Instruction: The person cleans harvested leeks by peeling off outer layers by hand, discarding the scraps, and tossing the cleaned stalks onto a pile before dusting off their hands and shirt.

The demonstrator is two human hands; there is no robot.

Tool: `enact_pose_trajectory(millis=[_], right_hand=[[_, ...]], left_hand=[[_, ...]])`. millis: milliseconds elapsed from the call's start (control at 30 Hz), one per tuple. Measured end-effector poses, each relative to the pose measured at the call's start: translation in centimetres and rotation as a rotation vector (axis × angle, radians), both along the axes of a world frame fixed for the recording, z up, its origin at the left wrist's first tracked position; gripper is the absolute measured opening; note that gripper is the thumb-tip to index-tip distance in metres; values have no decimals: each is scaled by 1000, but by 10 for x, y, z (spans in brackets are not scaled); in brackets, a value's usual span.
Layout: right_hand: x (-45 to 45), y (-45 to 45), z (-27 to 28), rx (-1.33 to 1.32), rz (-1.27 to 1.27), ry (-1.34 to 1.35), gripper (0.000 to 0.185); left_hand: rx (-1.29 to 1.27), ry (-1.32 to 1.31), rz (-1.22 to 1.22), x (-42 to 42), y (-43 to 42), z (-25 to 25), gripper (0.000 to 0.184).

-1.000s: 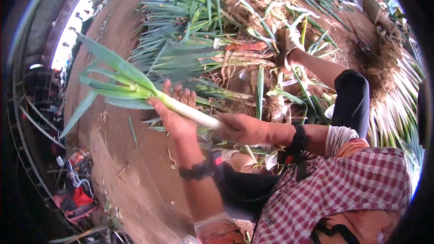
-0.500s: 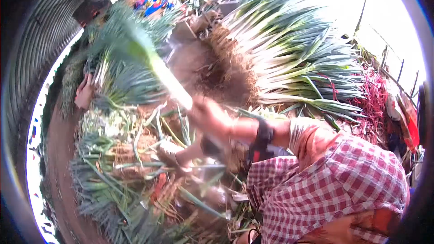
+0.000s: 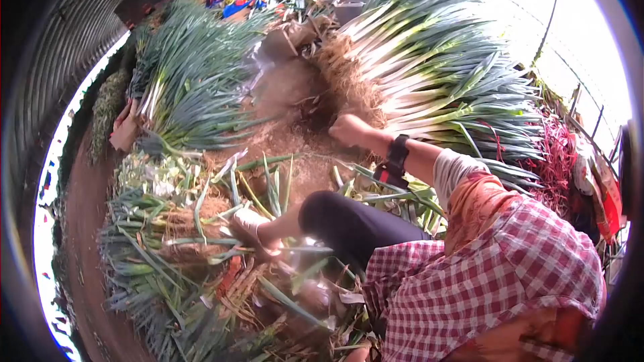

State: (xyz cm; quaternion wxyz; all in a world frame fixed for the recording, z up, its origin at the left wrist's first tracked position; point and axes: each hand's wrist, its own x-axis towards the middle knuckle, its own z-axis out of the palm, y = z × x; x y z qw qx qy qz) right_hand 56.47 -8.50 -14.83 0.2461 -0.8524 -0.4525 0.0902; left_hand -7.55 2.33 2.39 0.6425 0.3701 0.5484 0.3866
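Observation:
My right hand (image 3: 352,131) is closed in a loose fist, slightly blurred, with no leek showing in it. It hovers over brown ground beside the root ends of a large heap of leeks (image 3: 429,60). These lie side by side, shaggy roots to the left, green leaves to the right. A second heap of leeks (image 3: 194,80) lies beyond, at the upper left. My left hand is out of sight; a small patch of skin (image 3: 359,354) at the bottom edge cannot be made out as hand or foot.
My bent leg (image 3: 349,228) and light shoe (image 3: 251,224) stand among loose leeks and trimmings (image 3: 181,248). Red strings (image 3: 553,137) lie at the right. A crate (image 3: 352,0) and blue plastic (image 3: 238,3) are at the back, and a ribbed curved wall (image 3: 60,47) bounds the left.
Half a second ago my right hand held a leek by its white end, leaves pointing up and left. That leek has left the hand, which has moved up and right towards the large heap's roots.

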Motion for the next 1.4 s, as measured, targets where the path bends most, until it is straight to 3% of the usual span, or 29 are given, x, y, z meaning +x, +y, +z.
enact_pose_trajectory(millis=[33, 67, 100, 167, 200, 300, 367, 400, 433, 467, 500, 533, 633, 667, 733, 767, 833, 867, 967, 1033, 1100, 1133, 1233, 1300, 1400], right_hand=[[-70, 9, 84, -58, -254, 280, 17], [-91, 26, 102, 1, -215, 437, 17], [-112, 45, 105, 41, -157, 598, 18], [-133, 89, 91, 124, 238, 315, 21], [-160, 108, 92, 140, 309, 486, 22], [-269, 149, 112, -101, 350, 877, 24], [-332, 165, 89, -312, 531, 737, 24], [-339, 184, 5, -118, 945, 525, 24], [-368, 181, -18, -203, 1074, 410, 28], [-421, 167, 6, -407, 903, 289, 32], [-447, 169, -48, -476, 1027, 295, 38], [-469, 139, 3, -573, 965, 385, 41], [-539, 118, -27, -738, 1007, 440, 42], [-555, 106, -45, -635, 966, 342, 41], [-575, 98, -79, -421, 870, 113, 41], [-574, 100, -93, -415, 868, 97, 41], [-567, 119, -97, -348, 873, -168, 50], [-570, 141, -49, -503, 842, -76, 47], [-544, 161, -155, -482, 801, -291, 46], [-534, 169, -134, -414, 922, -448, 39], [-530, 182, -126, -703, 1087, -346, 29], [-535, 183, -125, -597, 907, -162, 30], [-541, 188, -107, -793, 1084, -92, 39], [-542, 182, -91, -732, 1072, -56, 46], [-537, 178, 2, -792, 901, 849, 41]], left_hand=[[-7, 7, 26, -2, 7, -2, 60], [38, 10, 47, 1, 15, 0, 59], [76, 19, 92, 2, 18, -2, 57], [133, 90, 240, -16, 9, -4, 56], [245, -26, 127, -30, -1, -2, 65], [318, -204, 250, -52, -19, 10, 43], [324, -150, 353, -61, -24, 19, 38], [317, -162, 375, -65, -26, 23, 36], [314, -184, 387, -71, -29, 25, 33], [310, -169, 420, -78, -34, 26, 33], [314, -214, 429, -85, -37, 26, 30], [321, -275, 423, -87, -48, 58, 28], [186, -387, 564, -139, -47, 52, 25], [175, -391, 565, -139, -39, 54, 25], [23, -52, 873, -124, -25, 61, 20], [30, -68, 873, -132, -31, 50, 20], [68, -109, 586, -146, -39, 36, 30], [63, -112, 594, -150, -39, 33, 30], [-63, -264, 620, -149, -34, 32, 34], [-100, -129, 605, -147, -31, 37, 33], [-102, -155, 528, -148, -27, 37, 32], [-105, -179, 452, -147, -25, 38, 30], [-157, -34, 531, -133, -13, 45, 28], [-157, 18, 503, -134, -12, 38, 29], [-146, 27, 474, -129, -9, 34, 28]])
